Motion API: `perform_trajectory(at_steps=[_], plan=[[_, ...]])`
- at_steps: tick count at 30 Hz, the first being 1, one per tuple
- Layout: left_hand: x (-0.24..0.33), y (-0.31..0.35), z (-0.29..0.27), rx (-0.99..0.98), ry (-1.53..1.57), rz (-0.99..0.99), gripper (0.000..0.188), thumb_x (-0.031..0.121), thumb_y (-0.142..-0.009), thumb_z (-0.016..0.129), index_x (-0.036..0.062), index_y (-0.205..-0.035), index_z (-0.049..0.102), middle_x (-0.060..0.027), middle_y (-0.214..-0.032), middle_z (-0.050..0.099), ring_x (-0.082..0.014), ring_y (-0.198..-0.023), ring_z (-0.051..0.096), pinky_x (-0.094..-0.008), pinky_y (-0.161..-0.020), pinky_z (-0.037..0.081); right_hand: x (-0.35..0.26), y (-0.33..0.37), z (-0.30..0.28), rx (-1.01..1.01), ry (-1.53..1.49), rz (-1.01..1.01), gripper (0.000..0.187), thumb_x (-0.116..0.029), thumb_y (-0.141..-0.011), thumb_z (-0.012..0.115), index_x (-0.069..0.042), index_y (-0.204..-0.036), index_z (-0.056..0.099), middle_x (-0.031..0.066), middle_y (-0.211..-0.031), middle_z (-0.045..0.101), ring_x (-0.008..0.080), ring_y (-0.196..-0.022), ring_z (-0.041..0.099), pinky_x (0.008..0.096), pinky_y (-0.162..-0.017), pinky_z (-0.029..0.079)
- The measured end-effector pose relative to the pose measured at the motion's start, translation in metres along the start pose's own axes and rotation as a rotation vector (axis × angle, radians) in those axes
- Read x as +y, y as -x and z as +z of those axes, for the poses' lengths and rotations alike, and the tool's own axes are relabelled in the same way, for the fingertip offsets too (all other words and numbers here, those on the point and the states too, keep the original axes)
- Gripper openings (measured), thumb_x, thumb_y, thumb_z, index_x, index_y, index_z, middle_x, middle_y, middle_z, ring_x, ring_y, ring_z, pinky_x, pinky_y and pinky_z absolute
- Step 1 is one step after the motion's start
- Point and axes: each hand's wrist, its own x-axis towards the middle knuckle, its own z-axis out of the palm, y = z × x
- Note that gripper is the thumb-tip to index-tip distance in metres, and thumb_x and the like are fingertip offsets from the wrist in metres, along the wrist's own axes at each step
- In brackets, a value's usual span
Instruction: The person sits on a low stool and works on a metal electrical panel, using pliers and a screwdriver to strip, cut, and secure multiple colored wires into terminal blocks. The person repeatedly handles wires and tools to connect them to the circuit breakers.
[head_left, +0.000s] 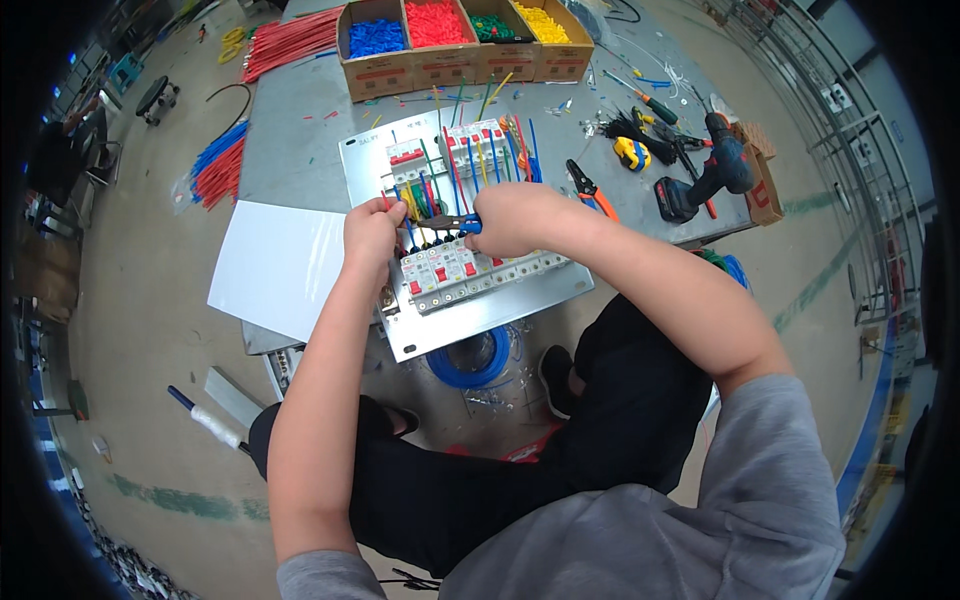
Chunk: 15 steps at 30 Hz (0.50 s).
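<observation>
A metal mounting plate (520,305) with rows of white circuit breakers (455,270) lies on the grey workbench, wired with red, blue, yellow and green wires (470,160). My right hand (515,220) grips a blue-handled plier-like tool (455,224) whose jaws point left into the wires above the lower breaker row. My left hand (372,232) pinches a wire just left of the tool's tip, over the plate's left side.
Cardboard boxes (460,60) of blue, red, green and yellow pieces stand at the bench's far end. A cordless drill (705,180), orange-handled pliers (590,190), a tape measure (632,153) and screwdrivers lie to the right. A white sheet (275,265) lies left; a blue wire coil (470,362) sits below.
</observation>
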Motion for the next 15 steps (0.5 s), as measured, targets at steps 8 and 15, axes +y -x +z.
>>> perform_trajectory(at_steps=[8, 15], plan=[[-0.002, -0.007, 0.002, -0.046, -0.091, 0.084, 0.012, 0.012, -0.106, 0.064, 0.0048, -0.099, 0.069, -0.0036, -0.087, 0.072, -0.0115, -0.071, 0.059, -0.0298, -0.065, 0.047, 0.020, 0.005, -0.018, 0.121, -0.085, -0.008, 0.047, -0.044, -0.099, 0.072, 0.001, -0.112, 0.078, 0.0214, -0.104, 0.078, 0.0370, -0.102, 0.076, 0.0460, -0.092, 0.059], [-0.002, -0.009, 0.003, -0.061, -0.199, 0.108, 0.015, 0.008, -0.099, 0.072, -0.0023, -0.109, 0.077, -0.0087, -0.093, 0.077, -0.0149, -0.079, 0.070, -0.0326, -0.072, 0.056, 0.044, 0.002, -0.029, 0.180, -0.178, 0.008, 0.047, -0.045, -0.099, 0.073, 0.002, -0.107, 0.077, 0.0192, -0.093, 0.077, 0.0345, -0.091, 0.075, 0.0460, -0.085, 0.057]])
